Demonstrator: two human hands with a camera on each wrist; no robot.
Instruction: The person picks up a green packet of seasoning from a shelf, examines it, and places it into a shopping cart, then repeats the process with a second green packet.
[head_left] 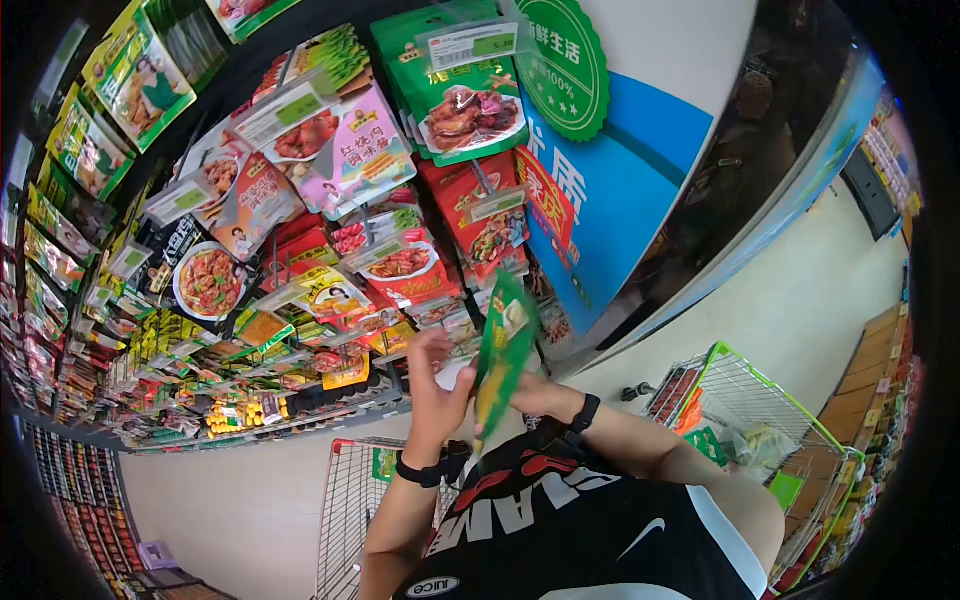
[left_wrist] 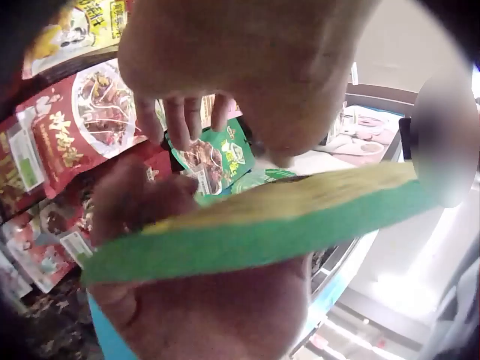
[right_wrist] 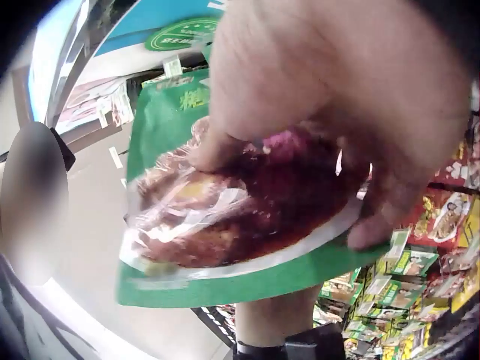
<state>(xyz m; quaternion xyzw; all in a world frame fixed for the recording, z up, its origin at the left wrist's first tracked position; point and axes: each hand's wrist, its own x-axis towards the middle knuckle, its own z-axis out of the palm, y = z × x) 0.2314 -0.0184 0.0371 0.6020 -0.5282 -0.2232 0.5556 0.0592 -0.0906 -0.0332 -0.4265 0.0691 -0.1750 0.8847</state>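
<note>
Green packet (right_wrist: 247, 210) in right fingers (right_wrist: 367, 229)

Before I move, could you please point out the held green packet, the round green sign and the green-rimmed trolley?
Green packet (right_wrist: 225, 217), right wrist view: on the printed dish.
Round green sign (head_left: 563, 70), head view: on its lettered middle.
Green-rimmed trolley (head_left: 848, 452), head view: on the rim, near a corner.

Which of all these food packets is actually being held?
The green packet showing glossy brown meat on a white plate: it is gripped in the right hand. Its green lookalike hangs behind a price tag, untouched.
</note>
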